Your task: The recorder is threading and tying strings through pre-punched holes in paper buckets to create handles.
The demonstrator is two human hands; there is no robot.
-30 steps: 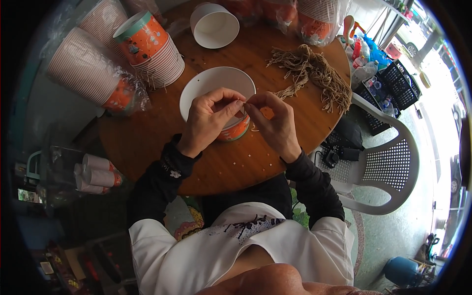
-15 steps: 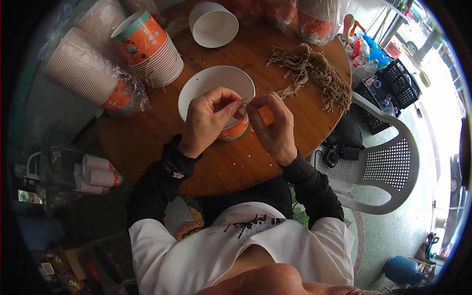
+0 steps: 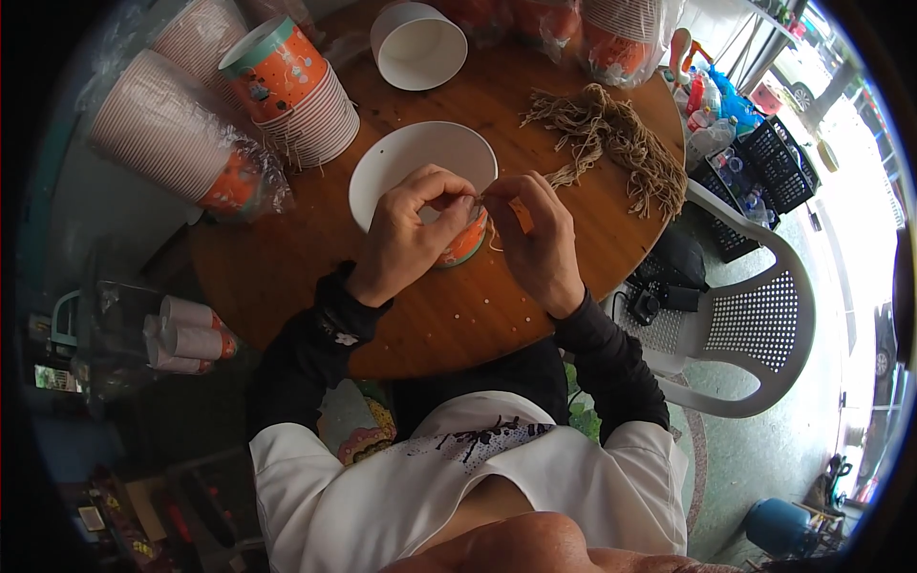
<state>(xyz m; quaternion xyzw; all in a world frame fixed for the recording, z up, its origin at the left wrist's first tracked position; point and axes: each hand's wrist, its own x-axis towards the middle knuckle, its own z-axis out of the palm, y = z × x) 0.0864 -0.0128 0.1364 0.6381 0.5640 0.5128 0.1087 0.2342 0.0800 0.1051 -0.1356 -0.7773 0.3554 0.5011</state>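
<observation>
My left hand (image 3: 406,229) is closed in a pinch above the near rim of a wide paper tub (image 3: 396,164), white inside and orange outside. Facing it, my right hand (image 3: 540,239) also pinches, with thumb and forefinger meeting the left fingertips. Between them is a thin tan string (image 3: 493,235), part of it dangling beside the tub's orange wall. The exact spot where the fingers grip it is too small to make out. A tangled bundle of similar tan strings (image 3: 611,143) lies on the table to the right.
On the round wooden table (image 3: 458,334) stand a second white tub (image 3: 418,48), a stack of orange tubs (image 3: 306,105) and plastic-wrapped stacks (image 3: 158,124). Small pale bits dot the near edge. A plastic chair (image 3: 755,306) holding a camera (image 3: 645,306) stands at right, near black crates (image 3: 764,172).
My fingertips have drawn closer together. The string ends that stuck up between them no longer show, and a strand now hangs below my right fingers. The view has shifted slightly.
</observation>
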